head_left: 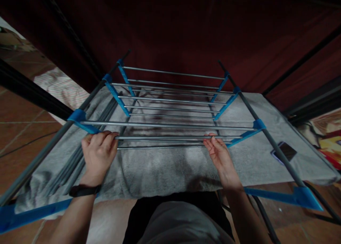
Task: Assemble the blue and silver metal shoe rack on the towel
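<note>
Silver metal rods (170, 100) are seated across the two farther pairs of blue plastic brackets (115, 94) on the grey tubular rack (249, 107); at the third, one thin rod (160, 137) is clasped by left hand (99, 149) and right hand (217, 153). Nearest blue brackets (285, 197) are left unfilled; loose grey rods (68, 169) are laid on grey fleecy cloth (160, 173).

Dim little corner, dark red fabric (173, 27) for a backdrop
So the red stuff hangs right behind the worktop (165, 171), which has a grey cloth over it and dark metal legs (263, 212) poking out lower right. Floor's orange-brown tile (18, 133) with pale grout lines, plus a thin black cable (29, 143) on the left. Black bar (34, 94) slants past a pale striped cloth (60, 82), and some red-and-yellow fabric (331, 148) sits far right.
</note>
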The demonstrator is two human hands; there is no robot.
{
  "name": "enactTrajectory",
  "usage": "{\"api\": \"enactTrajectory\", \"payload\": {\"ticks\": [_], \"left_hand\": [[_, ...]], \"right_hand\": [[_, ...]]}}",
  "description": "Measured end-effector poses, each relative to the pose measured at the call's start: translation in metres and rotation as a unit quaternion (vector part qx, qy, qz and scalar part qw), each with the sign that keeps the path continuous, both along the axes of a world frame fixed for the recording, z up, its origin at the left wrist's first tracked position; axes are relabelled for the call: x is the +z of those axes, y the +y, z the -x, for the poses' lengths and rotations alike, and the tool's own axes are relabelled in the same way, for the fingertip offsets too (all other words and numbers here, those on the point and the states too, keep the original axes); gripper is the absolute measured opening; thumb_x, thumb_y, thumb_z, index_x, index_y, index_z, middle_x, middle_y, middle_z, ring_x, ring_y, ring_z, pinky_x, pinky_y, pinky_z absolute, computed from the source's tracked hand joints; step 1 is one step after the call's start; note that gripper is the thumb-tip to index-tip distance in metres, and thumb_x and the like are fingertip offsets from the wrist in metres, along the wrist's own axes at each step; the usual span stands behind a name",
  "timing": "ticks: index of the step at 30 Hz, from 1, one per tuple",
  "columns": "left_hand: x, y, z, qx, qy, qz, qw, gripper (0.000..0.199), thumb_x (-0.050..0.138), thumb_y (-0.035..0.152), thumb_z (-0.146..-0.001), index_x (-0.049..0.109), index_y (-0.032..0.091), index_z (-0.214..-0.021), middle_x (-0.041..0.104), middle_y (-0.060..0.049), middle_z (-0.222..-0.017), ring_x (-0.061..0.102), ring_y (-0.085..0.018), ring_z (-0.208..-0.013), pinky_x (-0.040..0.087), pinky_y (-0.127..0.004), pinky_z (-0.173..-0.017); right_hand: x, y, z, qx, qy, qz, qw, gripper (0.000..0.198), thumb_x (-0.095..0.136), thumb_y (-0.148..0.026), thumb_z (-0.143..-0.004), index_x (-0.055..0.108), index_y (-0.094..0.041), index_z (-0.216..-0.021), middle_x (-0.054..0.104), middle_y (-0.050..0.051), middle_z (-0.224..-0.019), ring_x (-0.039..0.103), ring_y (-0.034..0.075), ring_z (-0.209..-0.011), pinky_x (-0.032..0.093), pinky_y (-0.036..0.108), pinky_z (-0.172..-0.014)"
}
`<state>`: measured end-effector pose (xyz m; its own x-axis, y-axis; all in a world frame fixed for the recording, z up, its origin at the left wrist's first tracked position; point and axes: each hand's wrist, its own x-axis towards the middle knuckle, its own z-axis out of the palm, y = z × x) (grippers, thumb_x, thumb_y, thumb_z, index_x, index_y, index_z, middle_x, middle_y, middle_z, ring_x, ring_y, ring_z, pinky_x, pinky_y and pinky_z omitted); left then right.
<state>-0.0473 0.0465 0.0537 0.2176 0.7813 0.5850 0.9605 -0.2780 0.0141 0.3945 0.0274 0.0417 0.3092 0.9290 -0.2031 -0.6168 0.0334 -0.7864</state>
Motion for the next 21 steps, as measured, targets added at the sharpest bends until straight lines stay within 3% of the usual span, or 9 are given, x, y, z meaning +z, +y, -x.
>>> {"api": "enactTrajectory", "payload": {"ticks": [7,11,13,16,21], "left_hand": [[-0.015,-0.008,-0.009,0.046,-0.098,-0.074,0.991,0.03,0.053,0.023,-0.095,0.062,0.026,-0.124,0.06,-0.012,-0.133,0.055,-0.036,-0.117,0.039,-0.065,-0.095],[-0.022,-0.011,-0.021,0.077,-0.201,-0.123,0.969,0.041,0.057,0.022,-0.092,0.056,0.026,-0.133,0.048,-0.014,-0.146,0.047,-0.04,-0.132,0.041,-0.066,-0.1],[-0.024,-0.006,-0.024,0.112,-0.277,-0.16,0.941,0.044,0.06,0.022,-0.088,0.054,0.025,-0.132,0.05,-0.013,-0.143,0.047,-0.038,-0.134,0.045,-0.061,-0.104],[-0.027,0.009,-0.021,0.154,-0.424,-0.208,0.868,0.038,0.059,0.018,-0.084,0.055,0.023,-0.121,0.059,-0.011,-0.131,0.057,-0.031,-0.124,0.051,-0.052,-0.102],[-0.028,0.035,-0.014,0.182,-0.568,-0.204,0.776,0.016,0.05,0.017,-0.083,0.053,0.022,-0.098,0.066,-0.005,-0.11,0.064,-0.025,-0.112,0.051,-0.045,-0.102]], "right_hand": [[0.001,-0.001,-0.001,-0.009,0.008,0.003,1.0,0.031,0.1,-0.029,-0.061,0.073,-0.025,-0.076,0.079,-0.002,-0.088,0.076,0.016,-0.079,0.066,0.033,-0.084],[0.001,0.0,-0.001,-0.012,0.011,0.0,1.0,0.031,0.1,-0.029,-0.06,0.074,-0.025,-0.075,0.08,-0.002,-0.091,0.076,0.015,-0.08,0.065,0.032,-0.085],[0.002,-0.001,-0.001,-0.005,0.009,-0.001,1.0,0.031,0.1,-0.03,-0.06,0.074,-0.024,-0.076,0.08,-0.002,-0.09,0.076,0.015,-0.08,0.065,0.032,-0.085],[0.003,-0.001,-0.001,0.003,0.001,-0.004,1.0,0.029,0.099,-0.031,-0.063,0.074,-0.024,-0.078,0.079,-0.002,-0.088,0.076,0.016,-0.081,0.064,0.032,-0.086],[0.003,-0.002,-0.002,0.009,-0.007,-0.006,1.0,0.027,0.096,-0.031,-0.067,0.075,-0.025,-0.081,0.079,-0.002,-0.089,0.076,0.016,-0.084,0.063,0.035,-0.09]]}}
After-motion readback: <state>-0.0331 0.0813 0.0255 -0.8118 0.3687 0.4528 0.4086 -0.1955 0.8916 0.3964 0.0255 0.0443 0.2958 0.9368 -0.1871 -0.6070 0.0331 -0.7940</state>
